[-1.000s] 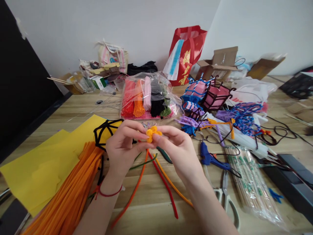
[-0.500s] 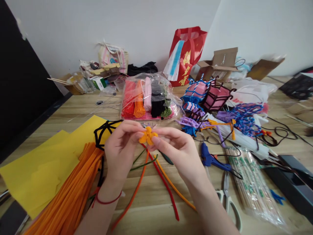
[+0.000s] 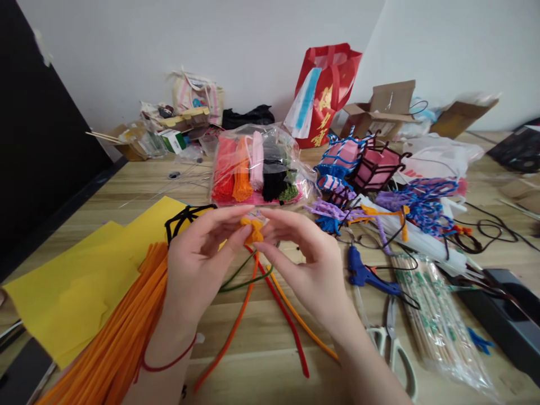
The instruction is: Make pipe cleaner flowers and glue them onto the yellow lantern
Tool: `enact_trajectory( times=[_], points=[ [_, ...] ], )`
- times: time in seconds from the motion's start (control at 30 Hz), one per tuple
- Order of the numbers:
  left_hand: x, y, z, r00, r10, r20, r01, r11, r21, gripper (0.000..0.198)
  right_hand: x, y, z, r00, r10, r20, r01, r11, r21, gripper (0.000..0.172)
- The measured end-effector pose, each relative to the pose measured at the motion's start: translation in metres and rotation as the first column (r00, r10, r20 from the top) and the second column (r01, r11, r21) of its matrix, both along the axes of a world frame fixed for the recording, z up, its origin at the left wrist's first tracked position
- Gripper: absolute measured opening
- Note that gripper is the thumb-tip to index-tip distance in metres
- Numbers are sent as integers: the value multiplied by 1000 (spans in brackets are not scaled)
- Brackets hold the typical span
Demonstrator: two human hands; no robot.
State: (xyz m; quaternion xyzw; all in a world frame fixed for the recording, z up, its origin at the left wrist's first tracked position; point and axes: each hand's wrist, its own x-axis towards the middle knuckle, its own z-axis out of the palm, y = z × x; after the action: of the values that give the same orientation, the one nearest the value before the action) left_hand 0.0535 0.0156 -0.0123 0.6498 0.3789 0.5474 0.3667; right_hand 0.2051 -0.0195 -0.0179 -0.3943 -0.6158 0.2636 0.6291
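A small yellow-orange pipe-cleaner flower [image 3: 253,230] is held up over the middle of the table, its petals partly hidden by fingers. My left hand [image 3: 200,256] pinches it from the left, thumb pressed on its front. On the other side my right hand [image 3: 310,261] curves around it, thumb tip against its lower right edge and index finger above. Under the hands lie loose pipe cleaners: an orange one [image 3: 236,332], a red one [image 3: 289,323], a yellow one [image 3: 306,323] and bent green stems [image 3: 240,284].
Left of my arm are yellow sheets [image 3: 76,298] and an orange pipe-cleaner bundle [image 3: 122,332]. A clear bag of coloured bundles [image 3: 242,174] lies ahead. To the right are a blue glue gun [image 3: 367,275], scissors [image 3: 392,337], packed wooden sticks [image 3: 439,315] and pink lanterns [image 3: 375,166].
The flower has been turned, so its open petals no longer face me. My right fingers have spread slightly apart around it, and my left hand has shifted a little to the left.
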Motion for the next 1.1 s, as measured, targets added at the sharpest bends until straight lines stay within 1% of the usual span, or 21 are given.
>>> enact_trajectory(
  times=[0.07, 0.1, 0.17, 0.23, 0.37, 0.53, 0.6, 0.67, 0.77, 0.87, 0.97, 1.03, 1.1],
  points=[
    [-4, 1, 0, 1000, -11, 3, 11, 1000, -19, 26, 5, 1, 0, 983, 0, 182, -16, 996, 85, 33],
    [-6, 2, 1, 1000, -24, 4, 24, 999, -25, 28, 8, 1, 1, 971, -1, 239, -25, 994, 108, 30],
    [-8, 2, 1, 999, -45, 0, 45, 998, -32, 29, 10, 2, 1, 959, -6, 284, -32, 991, 129, 25],
    [-8, 2, 3, 999, -41, -14, 40, 998, -41, 28, 11, 2, 0, 958, -10, 285, -26, 992, 122, 21],
    [-6, 1, 5, 999, -10, -37, 8, 999, -46, 26, 9, 1, -1, 973, 1, 230, -16, 998, 63, 17],
    [-2, -2, 3, 999, -47, 8, 48, 998, -29, 24, 10, 0, -2, 987, 16, 160, -19, 1000, 15, 13],
    [0, -3, 2, 998, -45, 43, 46, 998, -32, 24, 11, 0, -3, 991, 18, 136, -19, 1000, 6, 12],
    [2, -4, 2, 996, -33, 81, 35, 999, -29, 24, 10, -1, -3, 995, 24, 100, -24, 1000, -4, 12],
    [3, -5, 2, 993, -25, 119, 26, 1000, -11, 23, 7, 0, -2, 999, 46, 18, -46, 999, -29, 19],
    [3, -8, 4, 995, -3, 103, 2, 1000, 10, 25, 3, 1, -2, 996, 29, -86, -35, 996, -81, 19],
    [3, -12, 5, 997, 52, 59, -54, 998, 33, 25, 0, 2, -1, 988, -10, -153, -15, 987, -161, 11],
    [4, -14, 4, 996, 84, 27, -86, 994, 70, 25, -2, 1, -1, 986, -18, -164, -16, 979, -201, 6],
    [4, -15, 2, 994, 110, -11, -107, 985, 132, 27, -2, -1, -1, 991, -34, -132, 6, 979, -205, 3]
  ],
)
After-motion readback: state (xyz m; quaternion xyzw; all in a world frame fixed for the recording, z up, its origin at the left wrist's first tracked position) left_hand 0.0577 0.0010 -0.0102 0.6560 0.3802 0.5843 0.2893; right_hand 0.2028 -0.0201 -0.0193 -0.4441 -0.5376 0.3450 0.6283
